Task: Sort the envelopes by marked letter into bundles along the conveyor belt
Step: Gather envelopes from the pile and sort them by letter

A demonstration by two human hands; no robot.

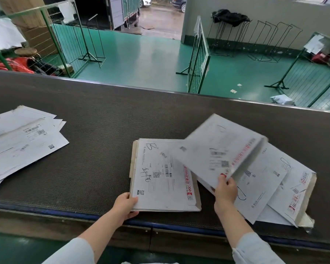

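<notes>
On the dark conveyor belt (103, 115) lie three groups of white envelopes, well apart from left to right; the left pile (23, 138) is fanned loosely at the far left edge of the view; the middle bundle (160, 178) is squared up near the belt's front edge, and its top envelope carries a handwritten "B" in the upper corner. The left hand (125, 203) grips this bundle at its near left corner, thumb on top and fingers curled beneath; the right hand (225, 193) pinches the near edge of a lifted envelope (217, 149), which is tilted up off the belt and blurred, its far part overlapping the bundle's right corner. Under and to the right of it sprawls the right pile (274, 183), its envelopes skewed at different angles, one with a dark handwritten loop that I cannot read. Beyond the belt is a green floor (141, 58) with a standing wire panel (198, 54).
</notes>
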